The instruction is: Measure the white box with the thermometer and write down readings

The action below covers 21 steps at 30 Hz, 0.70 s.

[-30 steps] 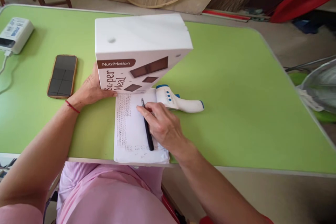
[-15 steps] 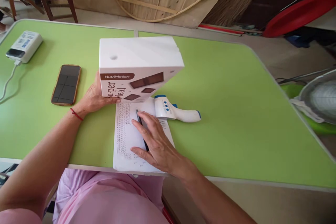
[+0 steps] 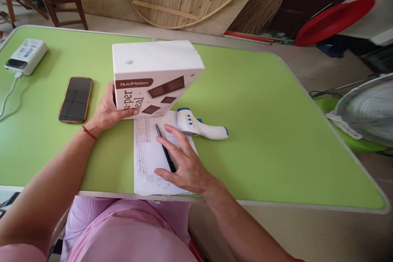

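My left hand (image 3: 111,108) grips the lower left side of a white cardboard box (image 3: 158,55), thumb across its printed front. Brown "NutriMotion" lettering and pictures of dark bars mark that face. The box stands tilted at the top of some written paper sheets (image 3: 147,176). On the sheets lies a black pen (image 3: 166,149), slanting down to the right. Just right of the pen, my right hand (image 3: 184,163) is open with fingers spread and nothing in it. Beyond that hand, a white and blue infrared thermometer (image 3: 201,128) lies partly on the paper's right edge.
A phone (image 3: 76,100) in a brown case lies left of my left hand. At the far left of the green table (image 3: 260,131) is a white power bank (image 3: 27,56) with a cable. Beyond the table's right edge stands a fan (image 3: 368,110).
My right hand has drawn slightly away from the pen to the right, showing more of it. The whole view has shifted a little; my left hand keeps its grip on the box.
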Each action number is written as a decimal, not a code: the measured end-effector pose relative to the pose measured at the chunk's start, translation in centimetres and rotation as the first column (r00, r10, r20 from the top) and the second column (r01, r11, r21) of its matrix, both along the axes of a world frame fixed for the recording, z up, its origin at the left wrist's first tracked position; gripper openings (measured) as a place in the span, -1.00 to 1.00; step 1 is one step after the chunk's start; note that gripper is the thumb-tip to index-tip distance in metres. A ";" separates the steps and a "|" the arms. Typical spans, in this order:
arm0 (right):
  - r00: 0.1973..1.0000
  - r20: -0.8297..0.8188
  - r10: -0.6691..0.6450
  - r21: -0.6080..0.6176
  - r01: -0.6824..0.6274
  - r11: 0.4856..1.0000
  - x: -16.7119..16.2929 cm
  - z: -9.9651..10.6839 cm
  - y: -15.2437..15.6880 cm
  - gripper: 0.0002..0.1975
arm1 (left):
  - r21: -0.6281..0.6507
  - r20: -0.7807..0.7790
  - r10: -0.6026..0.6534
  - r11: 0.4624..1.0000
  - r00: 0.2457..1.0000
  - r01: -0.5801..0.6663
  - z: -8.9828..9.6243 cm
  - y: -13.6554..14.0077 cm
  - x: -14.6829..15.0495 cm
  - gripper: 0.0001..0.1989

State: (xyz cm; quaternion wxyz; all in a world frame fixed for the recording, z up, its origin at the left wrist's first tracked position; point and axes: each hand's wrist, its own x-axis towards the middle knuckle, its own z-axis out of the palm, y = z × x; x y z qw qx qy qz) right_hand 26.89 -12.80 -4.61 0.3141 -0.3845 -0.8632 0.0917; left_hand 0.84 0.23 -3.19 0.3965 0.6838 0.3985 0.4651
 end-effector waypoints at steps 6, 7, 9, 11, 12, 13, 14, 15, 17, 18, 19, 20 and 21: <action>0.935 0.090 -0.343 0.191 0.322 0.927 4.7 0.7 3.3 -0.44 | -0.016 0.050 -0.021 1.000 0.999 0.022 1.4 -0.2 -0.3 -0.26; 0.901 0.174 -0.398 0.177 0.369 0.913 5.5 0.5 4.0 -0.40 | -0.020 0.056 -0.028 0.999 0.998 0.029 1.9 -0.4 -0.3 -0.28; 0.856 0.291 -0.427 0.130 0.407 0.904 6.7 0.0 5.0 -0.40 | -0.045 0.063 -0.064 0.997 0.996 0.067 2.9 -0.8 -0.3 -0.31; 0.859 0.324 -0.396 0.074 0.395 0.916 7.2 -0.4 5.6 -0.48 | -0.093 0.066 -0.141 0.985 0.988 0.147 3.6 -1.2 -0.2 -0.36; 0.871 0.313 -0.380 0.049 0.384 0.922 7.3 -0.6 5.8 -0.52 | -0.114 0.061 -0.178 0.976 0.982 0.184 3.8 -1.3 -0.2 -0.38; 0.882 0.287 -0.373 0.025 0.382 0.924 7.4 -0.7 5.9 -0.55 | -0.129 0.051 -0.211 0.968 0.976 0.216 4.0 -1.4 -0.1 -0.39; 0.889 0.251 -0.383 0.001 0.395 0.918 7.5 -0.8 5.9 -0.57 | -0.136 0.035 -0.237 0.961 0.971 0.240 4.1 -1.5 -0.1 -0.39; 0.889 0.201 -0.412 -0.024 0.425 0.905 7.5 -0.8 6.0 -0.58 | -0.140 0.020 -0.257 0.956 0.966 0.257 4.2 -1.7 0.0 -0.38; 0.857 0.052 -0.513 -0.078 0.515 0.854 7.5 -0.4 5.7 -0.62 | -0.160 0.018 -0.309 0.938 0.951 0.308 4.5 -2.0 0.2 -0.36; 0.818 -0.052 -0.573 -0.107 0.566 0.818 7.4 0.1 5.4 -0.62 | -0.181 0.030 -0.346 0.921 0.938 0.346 4.7 -2.2 0.3 -0.36; 0.759 -0.180 -0.626 -0.131 0.612 0.780 7.2 0.8 5.0 -0.62 | -0.206 0.048 -0.384 0.900 0.922 0.385 5.0 -2.4 0.4 -0.36; 0.684 -0.321 -0.655 -0.159 0.642 0.750 6.7 1.7 4.3 -0.60 | -0.229 0.068 -0.418 0.877 0.906 0.422 5.3 -2.7 0.5 -0.36; 0.589 -0.458 -0.665 -0.203 0.659 0.724 6.1 2.8 3.4 -0.59 | -0.252 0.085 -0.449 0.854 0.889 0.455 5.6 -3.0 0.6 -0.36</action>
